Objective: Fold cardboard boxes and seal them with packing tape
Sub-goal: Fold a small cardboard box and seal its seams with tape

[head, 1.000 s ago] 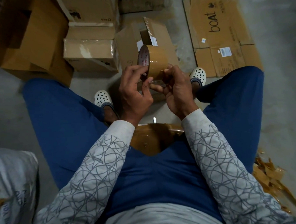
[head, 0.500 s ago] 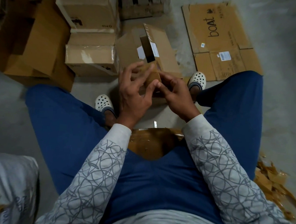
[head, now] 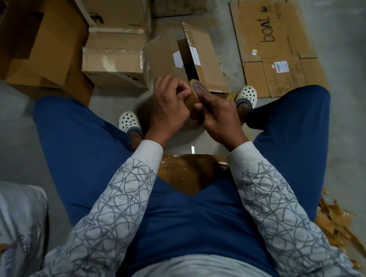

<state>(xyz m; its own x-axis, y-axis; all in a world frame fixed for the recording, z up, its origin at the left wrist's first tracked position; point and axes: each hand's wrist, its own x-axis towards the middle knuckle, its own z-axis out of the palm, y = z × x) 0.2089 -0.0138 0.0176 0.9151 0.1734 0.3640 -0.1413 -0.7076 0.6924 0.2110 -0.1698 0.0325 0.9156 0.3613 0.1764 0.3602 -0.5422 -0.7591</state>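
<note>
I hold a roll of brown packing tape (head: 194, 98) between both hands, above the floor between my knees. My right hand (head: 220, 117) grips the roll from the right and below. My left hand (head: 169, 108) has its fingers curled on the roll's left side, fingertips picking at its surface. Just beyond the hands lies a partly folded cardboard box (head: 182, 55) with white labels and an open slit. A tape-covered cardboard piece (head: 188, 172) sits between my thighs.
Sealed and stacked boxes (head: 113, 67) stand at the left, with larger open cartons (head: 45, 42) beside them. A flattened "boat" carton (head: 274, 45) lies at the right. Tape scraps (head: 334, 226) litter the floor at the lower right. A grey sack (head: 10, 224) sits at the lower left.
The tape roll was held up high a second ago, then came down low in front of the box. Both hands have turned it and stayed on it.
</note>
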